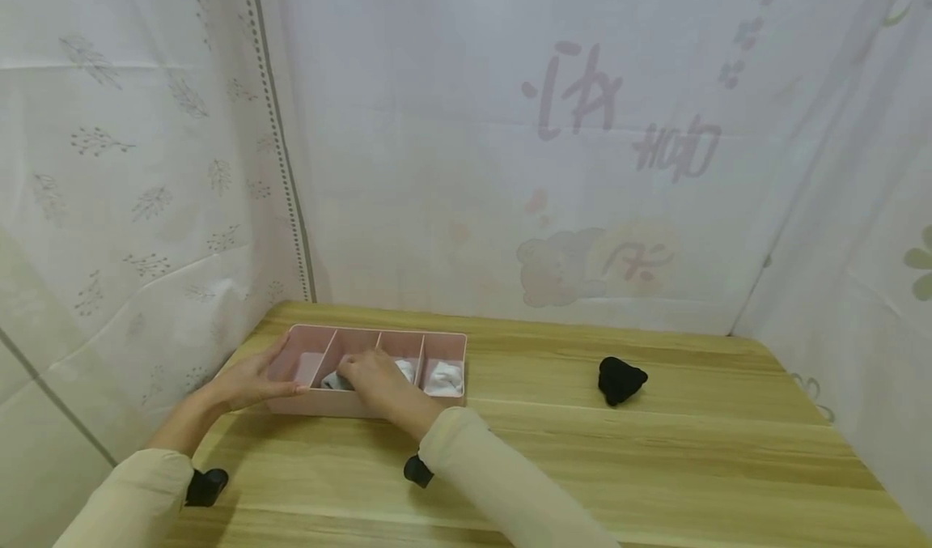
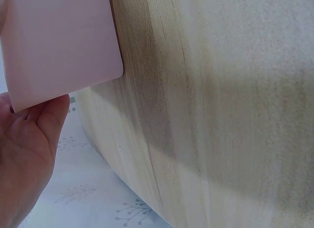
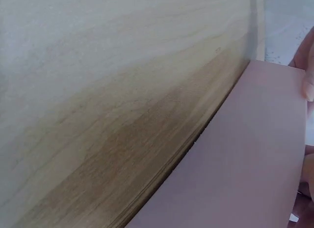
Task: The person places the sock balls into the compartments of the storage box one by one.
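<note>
A pink box (image 1: 364, 405) with several compartments in a row stands at the left of the table. My left hand (image 1: 251, 380) grips its left end, thumb along the front rim; the left wrist view shows fingers against the end wall. My right hand (image 1: 382, 382) reaches over the front rim into the second compartment from the left. Its curled fingers hold a grey cloth bundle (image 1: 335, 381), like a balled-up sock, mostly hidden by the hand. White cloth bundles lie in the third compartment, partly covered by the hand, and in the rightmost one (image 1: 444, 378).
A black cloth bundle (image 1: 621, 380) lies on the wooden table (image 1: 655, 467), well to the right of the box. Patterned white curtains (image 1: 437, 167) hang behind and at both sides. Black wrist devices (image 1: 206, 487) show beside the sleeves.
</note>
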